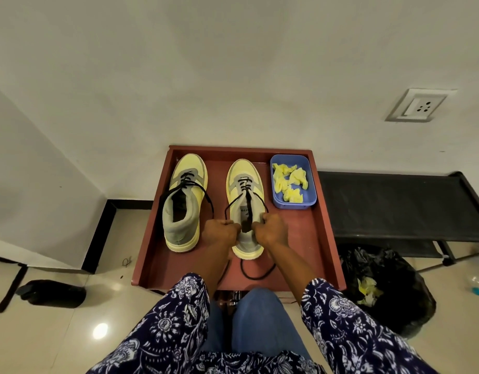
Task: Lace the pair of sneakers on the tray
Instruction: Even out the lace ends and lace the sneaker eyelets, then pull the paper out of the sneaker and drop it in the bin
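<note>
Hands at six o'clock of the right sneaker on the tray: left hand and right hand, fingers curled, each gripping a lace end, likely to tighten the crossings.

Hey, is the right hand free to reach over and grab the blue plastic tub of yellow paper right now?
Probably not yet: the right hand is pinching the black lace of the right yellow sneaker. The path to the blue plastic tub looks unobstructed once it lets go.

Looks like a home: glossy floor tiles, plain wall with a socket, a black cot.
</note>
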Demonstrator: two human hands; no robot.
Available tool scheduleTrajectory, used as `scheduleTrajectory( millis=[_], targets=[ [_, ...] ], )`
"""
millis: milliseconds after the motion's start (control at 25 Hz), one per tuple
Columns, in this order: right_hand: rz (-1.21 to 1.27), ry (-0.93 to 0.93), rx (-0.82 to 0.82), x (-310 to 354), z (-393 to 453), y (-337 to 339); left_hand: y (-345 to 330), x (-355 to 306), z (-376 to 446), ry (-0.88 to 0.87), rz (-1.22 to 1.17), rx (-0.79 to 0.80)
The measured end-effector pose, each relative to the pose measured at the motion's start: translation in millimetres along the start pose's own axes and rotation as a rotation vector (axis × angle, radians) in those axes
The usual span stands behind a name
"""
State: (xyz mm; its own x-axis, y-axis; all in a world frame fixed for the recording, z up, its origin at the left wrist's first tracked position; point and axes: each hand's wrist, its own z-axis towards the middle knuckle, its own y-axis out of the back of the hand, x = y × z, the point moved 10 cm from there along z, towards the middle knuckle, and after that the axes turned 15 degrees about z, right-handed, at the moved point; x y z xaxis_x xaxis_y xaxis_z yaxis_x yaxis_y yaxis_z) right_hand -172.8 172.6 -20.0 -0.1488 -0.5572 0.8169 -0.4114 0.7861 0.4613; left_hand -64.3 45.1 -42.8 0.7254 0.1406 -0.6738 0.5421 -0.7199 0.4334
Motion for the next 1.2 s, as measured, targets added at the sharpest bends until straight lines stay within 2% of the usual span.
scheduleTrajectory(
  millis=[280, 600, 1000, 1200],
  targets=[
    [0.001, 0.029, 0.046, 8, -20, -20, 24, 15, -3, 0.016, -0.022, -0.034],
    [-0.017, 0.027, 0.029, 5, -23, -21, 18, 29, 4, 0.051, -0.086, -0.036],
    [-0.028, 0.073, 0.032, 2, -21, -26, 18, 29, 8, 0.033, 0.033, -0.103],
    [0.028, 0.024, 0.025, 0, -22, -22, 24, 15, -4, -0.009, 0.121, -0.127]
  ],
)
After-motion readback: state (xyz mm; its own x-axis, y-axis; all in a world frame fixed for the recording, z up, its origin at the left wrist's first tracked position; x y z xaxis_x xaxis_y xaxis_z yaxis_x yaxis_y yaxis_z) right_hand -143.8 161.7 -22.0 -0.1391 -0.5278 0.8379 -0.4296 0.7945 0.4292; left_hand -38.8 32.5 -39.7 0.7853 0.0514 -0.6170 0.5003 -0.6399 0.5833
